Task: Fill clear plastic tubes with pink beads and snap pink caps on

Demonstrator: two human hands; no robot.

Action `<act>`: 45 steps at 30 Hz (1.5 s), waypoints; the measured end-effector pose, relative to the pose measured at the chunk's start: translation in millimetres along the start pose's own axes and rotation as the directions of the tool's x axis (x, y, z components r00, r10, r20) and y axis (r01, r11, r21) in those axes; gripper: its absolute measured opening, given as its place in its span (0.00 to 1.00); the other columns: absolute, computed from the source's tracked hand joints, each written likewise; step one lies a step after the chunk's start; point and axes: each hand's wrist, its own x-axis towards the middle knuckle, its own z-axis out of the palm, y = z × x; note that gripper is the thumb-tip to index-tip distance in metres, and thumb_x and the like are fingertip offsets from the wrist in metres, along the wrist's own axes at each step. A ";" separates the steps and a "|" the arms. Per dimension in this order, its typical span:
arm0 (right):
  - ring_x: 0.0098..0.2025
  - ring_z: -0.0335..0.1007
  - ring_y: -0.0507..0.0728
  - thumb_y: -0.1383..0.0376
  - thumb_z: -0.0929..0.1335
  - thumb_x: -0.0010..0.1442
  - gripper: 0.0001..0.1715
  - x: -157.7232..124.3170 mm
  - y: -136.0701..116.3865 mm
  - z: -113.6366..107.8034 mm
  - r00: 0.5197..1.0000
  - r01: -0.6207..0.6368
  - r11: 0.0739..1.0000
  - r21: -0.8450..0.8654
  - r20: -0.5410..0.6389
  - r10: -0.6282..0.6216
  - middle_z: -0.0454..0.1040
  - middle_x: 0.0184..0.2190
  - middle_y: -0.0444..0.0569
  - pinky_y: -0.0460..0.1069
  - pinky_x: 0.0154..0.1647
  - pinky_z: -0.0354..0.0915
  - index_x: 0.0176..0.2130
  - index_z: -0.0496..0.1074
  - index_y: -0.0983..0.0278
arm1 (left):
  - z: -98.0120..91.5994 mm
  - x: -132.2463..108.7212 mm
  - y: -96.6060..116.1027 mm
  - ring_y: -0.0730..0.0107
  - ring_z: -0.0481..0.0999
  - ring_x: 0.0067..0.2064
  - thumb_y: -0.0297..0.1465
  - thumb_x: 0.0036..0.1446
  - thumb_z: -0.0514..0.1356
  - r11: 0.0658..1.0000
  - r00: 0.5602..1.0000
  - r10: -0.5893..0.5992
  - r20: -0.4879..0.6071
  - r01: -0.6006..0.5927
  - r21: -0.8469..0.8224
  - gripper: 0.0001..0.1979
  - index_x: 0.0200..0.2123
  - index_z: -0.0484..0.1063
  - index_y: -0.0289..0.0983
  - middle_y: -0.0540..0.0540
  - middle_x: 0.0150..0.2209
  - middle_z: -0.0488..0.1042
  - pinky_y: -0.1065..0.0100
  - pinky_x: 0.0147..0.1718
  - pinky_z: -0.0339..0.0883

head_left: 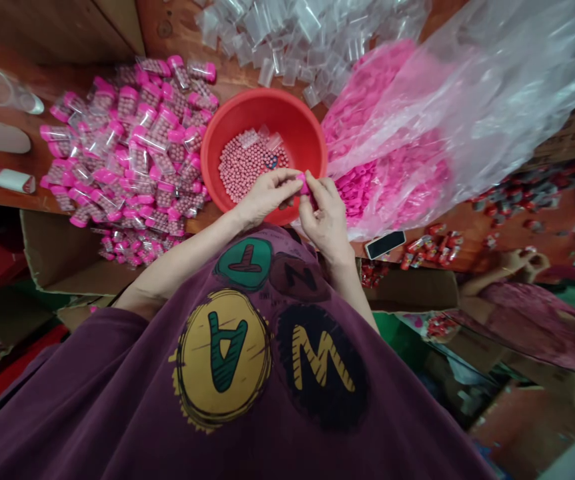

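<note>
My left hand (262, 197) and my right hand (327, 217) meet over the near right rim of a red plastic bowl (217, 130). Their fingertips pinch a small bright pink cap (303, 183) between them. Whether a clear tube sits under the cap is hidden by my fingers. Many small pink beads (242, 163) lie in the bowl, along with a few clear tubes and a small bluish piece. To the right of my right hand is a pile of loose pink caps (387, 183), partly under a clear plastic bag (497, 100).
Bead-filled bottles with pink caps (137, 147) are heaped at left, above an open cardboard box (62, 260). Empty clear tubes (287, 33) lie at the back. A phone (385, 245) rests at the table's near edge, beside small red packets (432, 247). Another person's hands (522, 263) work at far right.
</note>
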 end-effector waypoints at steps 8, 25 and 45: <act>0.49 0.80 0.59 0.38 0.68 0.74 0.34 -0.3 33.8 10.1 0.974 -0.106 0.964 0.242 -0.172 0.150 0.78 0.50 0.51 0.61 0.54 0.82 0.66 0.71 0.54 | -15.0 4.3 2.3 0.79 0.77 0.33 0.24 0.65 0.70 0.992 1.000 0.027 0.003 -0.028 0.125 0.01 0.40 0.82 0.34 0.50 0.34 0.82 0.72 0.41 0.72; 0.74 0.69 0.75 0.51 0.74 0.68 0.42 -5.0 16.0 33.8 0.999 -0.018 0.979 -0.204 -0.051 0.008 0.73 0.69 0.65 0.80 0.79 0.62 0.73 0.65 0.64 | -2.0 2.3 -14.0 0.77 0.78 0.32 0.29 0.64 0.74 0.998 0.992 -0.068 -0.105 0.067 -0.015 0.05 0.40 0.84 0.34 0.49 0.32 0.83 0.72 0.36 0.72; 0.60 0.76 0.73 0.57 0.75 0.60 0.35 -2.3 46.5 50.9 0.999 0.023 0.939 -0.343 0.046 -0.008 0.80 0.55 0.65 0.72 0.64 0.72 0.62 0.71 0.66 | -6.4 3.9 -25.2 0.76 0.75 0.30 0.22 0.60 0.71 0.965 0.951 -0.249 -0.184 0.228 -0.129 0.08 0.28 0.81 0.33 0.51 0.25 0.79 0.72 0.36 0.69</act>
